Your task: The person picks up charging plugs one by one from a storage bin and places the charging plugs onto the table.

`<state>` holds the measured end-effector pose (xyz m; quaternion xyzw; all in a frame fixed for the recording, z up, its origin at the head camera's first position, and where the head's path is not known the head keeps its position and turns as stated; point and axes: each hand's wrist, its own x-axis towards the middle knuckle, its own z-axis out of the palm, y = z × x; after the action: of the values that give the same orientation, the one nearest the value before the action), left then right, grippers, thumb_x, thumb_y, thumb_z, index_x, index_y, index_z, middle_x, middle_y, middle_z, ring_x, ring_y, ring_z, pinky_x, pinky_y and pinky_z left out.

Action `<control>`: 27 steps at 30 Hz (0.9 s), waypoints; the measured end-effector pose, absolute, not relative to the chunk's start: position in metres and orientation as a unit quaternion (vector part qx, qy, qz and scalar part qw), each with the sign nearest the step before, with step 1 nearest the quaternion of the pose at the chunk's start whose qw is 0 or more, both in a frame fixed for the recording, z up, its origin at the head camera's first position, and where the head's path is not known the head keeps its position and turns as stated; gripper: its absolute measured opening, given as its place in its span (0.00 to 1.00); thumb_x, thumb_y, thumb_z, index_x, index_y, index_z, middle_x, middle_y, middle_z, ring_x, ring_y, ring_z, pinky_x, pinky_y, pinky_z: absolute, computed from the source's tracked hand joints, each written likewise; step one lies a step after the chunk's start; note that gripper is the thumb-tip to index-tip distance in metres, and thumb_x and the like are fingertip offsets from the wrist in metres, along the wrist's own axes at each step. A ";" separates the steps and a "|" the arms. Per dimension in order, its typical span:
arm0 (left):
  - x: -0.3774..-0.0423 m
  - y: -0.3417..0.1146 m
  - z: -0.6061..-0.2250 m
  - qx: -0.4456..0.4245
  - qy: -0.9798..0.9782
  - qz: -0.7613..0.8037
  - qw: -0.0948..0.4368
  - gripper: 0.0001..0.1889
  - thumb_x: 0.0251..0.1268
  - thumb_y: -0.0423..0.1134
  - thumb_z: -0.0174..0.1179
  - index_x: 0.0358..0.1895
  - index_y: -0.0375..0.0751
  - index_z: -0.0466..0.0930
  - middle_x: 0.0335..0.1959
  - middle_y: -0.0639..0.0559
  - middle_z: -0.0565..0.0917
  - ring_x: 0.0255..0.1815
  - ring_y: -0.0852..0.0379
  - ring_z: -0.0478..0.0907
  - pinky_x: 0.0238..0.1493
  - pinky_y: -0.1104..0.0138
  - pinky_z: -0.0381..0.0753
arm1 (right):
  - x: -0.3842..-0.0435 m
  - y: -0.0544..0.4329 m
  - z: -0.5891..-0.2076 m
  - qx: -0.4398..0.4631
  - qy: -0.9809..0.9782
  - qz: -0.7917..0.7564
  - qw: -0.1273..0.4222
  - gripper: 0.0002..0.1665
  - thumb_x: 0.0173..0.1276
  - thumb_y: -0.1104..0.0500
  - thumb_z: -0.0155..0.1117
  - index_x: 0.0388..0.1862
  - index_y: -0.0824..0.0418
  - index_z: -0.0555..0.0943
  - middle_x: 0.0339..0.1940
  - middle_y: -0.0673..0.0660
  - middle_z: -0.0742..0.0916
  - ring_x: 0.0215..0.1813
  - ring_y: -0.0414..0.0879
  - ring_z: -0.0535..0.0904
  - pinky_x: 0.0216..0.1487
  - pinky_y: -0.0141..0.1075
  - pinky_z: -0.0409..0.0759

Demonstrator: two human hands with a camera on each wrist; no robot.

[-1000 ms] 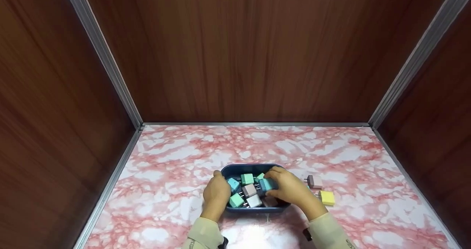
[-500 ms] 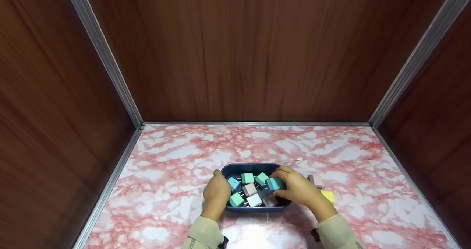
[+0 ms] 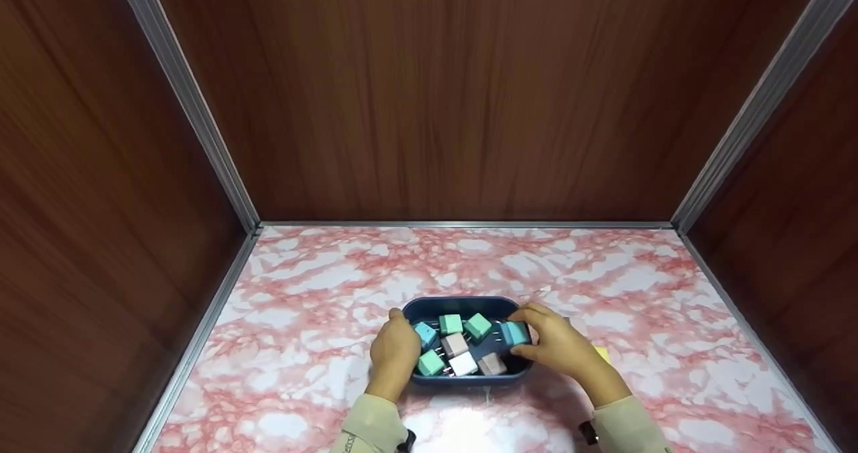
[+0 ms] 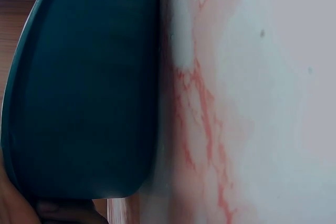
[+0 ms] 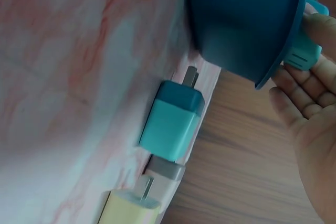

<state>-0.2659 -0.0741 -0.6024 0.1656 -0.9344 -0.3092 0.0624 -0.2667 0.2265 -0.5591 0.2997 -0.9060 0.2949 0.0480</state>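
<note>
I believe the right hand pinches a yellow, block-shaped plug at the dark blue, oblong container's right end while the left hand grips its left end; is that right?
Not quite: the right hand pinches a blue-and-turquoise, block-shaped plug, not a yellow one, as the head view shows.

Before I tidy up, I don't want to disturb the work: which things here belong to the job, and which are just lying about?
Seemingly in the job:
dark blue container, gripped by the left hand
blue plug, pinched by the right hand
plugs inside the container

Lying untouched outside the container:
teal plug
pinkish-grey plug
yellow plug
Being alike, these may belong too.
</note>
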 end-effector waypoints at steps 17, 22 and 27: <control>-0.267 -0.075 -0.602 0.164 -0.932 -0.319 0.052 0.22 0.76 0.38 0.47 0.68 0.36 0.71 0.47 0.39 0.88 0.42 0.40 0.86 0.40 0.46 0.80 | -0.263 0.246 -0.556 0.258 -0.915 0.304 0.059 0.27 0.56 0.57 0.82 0.55 0.54 0.83 0.51 0.43 0.82 0.51 0.41 0.80 0.54 0.44 0.81; -0.265 -0.075 -0.604 0.166 -0.934 -0.311 0.066 0.17 0.73 0.35 0.49 0.61 0.36 0.74 0.43 0.38 0.89 0.38 0.40 0.86 0.35 0.46 0.79 | -0.260 0.254 -0.557 0.245 -0.915 0.316 0.046 0.26 0.56 0.59 0.82 0.53 0.51 0.83 0.51 0.42 0.82 0.50 0.40 0.79 0.53 0.46 0.81; -0.265 -0.074 -0.603 0.164 -0.934 -0.310 0.069 0.17 0.72 0.35 0.49 0.60 0.36 0.74 0.42 0.38 0.89 0.38 0.40 0.86 0.36 0.46 0.79 | -0.257 0.261 -0.558 0.223 -0.922 0.314 0.037 0.25 0.57 0.57 0.82 0.53 0.50 0.82 0.50 0.42 0.82 0.47 0.40 0.78 0.51 0.44 0.79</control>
<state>-0.2651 -0.0744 -0.6030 0.1641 -0.9340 -0.3098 0.0687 -0.2566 0.2614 -0.5579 0.2227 -0.9220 0.3144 0.0368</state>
